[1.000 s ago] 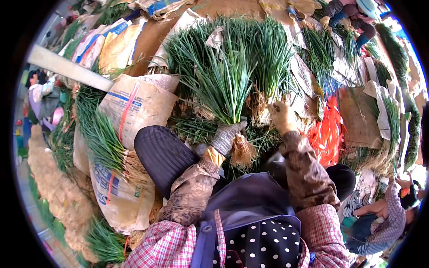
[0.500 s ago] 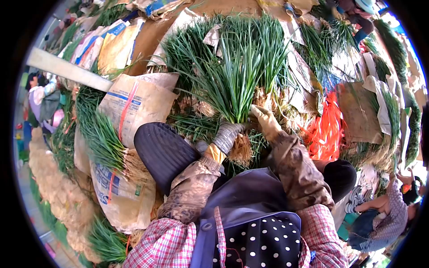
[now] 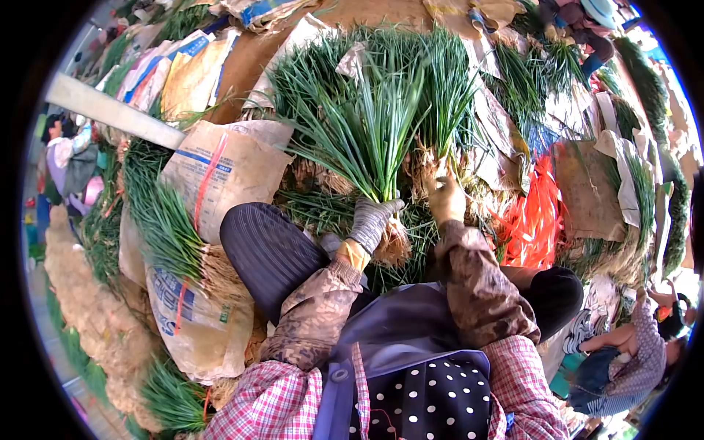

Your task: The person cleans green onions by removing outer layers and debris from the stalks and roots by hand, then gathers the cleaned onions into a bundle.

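Observation:
My left hand (image 3: 372, 223), in a grey glove, is wrapped round the base of a bunch of long green plants (image 3: 374, 136). The leaves fan upward and pale brown roots (image 3: 393, 246) hang out below the fist. Right of it, my right hand (image 3: 446, 199), in a yellowish glove, has its fingers curled at the roots of another upright clump (image 3: 444, 95). What those fingers grip, if anything, is too small to make out. More green plants stand behind both bunches.
A tied bunch (image 3: 172, 235) lies on printed sacks (image 3: 224, 165) at the left. Red plastic strips (image 3: 534, 220) are heaped at the right. A pale bar (image 3: 117, 110) juts in at upper left. Other people (image 3: 631, 359) sit at the right, left and top right edges.
My right hand has moved away from the held bunch to the root ends of the clump at its right, and its fingers have curled. The held bunch has shifted slightly left.

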Demonstrator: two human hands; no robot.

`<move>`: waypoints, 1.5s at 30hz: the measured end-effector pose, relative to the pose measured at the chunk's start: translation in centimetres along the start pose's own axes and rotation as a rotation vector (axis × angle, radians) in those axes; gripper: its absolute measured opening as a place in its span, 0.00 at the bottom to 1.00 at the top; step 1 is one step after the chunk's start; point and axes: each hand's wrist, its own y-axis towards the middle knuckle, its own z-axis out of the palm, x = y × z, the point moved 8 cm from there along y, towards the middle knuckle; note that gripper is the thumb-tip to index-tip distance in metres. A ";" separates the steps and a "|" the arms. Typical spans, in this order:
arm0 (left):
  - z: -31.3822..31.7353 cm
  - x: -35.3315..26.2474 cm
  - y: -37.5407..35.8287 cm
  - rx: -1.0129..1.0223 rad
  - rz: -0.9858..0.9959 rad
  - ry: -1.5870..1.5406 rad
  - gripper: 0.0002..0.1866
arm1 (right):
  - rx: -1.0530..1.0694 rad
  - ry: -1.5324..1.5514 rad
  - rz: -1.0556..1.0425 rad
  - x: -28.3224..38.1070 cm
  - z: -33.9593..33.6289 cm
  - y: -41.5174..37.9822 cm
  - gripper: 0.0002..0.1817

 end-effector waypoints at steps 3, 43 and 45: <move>0.9 2.5 1.4 0.121 -0.063 -0.191 0.16 | 0.042 0.134 0.183 -2.1 0.6 6.0 0.30; 1.7 3.3 1.1 0.362 -0.228 -0.537 0.12 | 0.495 -0.661 -0.489 0.8 5.6 -3.5 0.19; 1.5 3.0 0.7 0.368 -0.248 -0.493 0.13 | 0.427 -0.679 -0.404 1.1 4.7 -2.3 0.24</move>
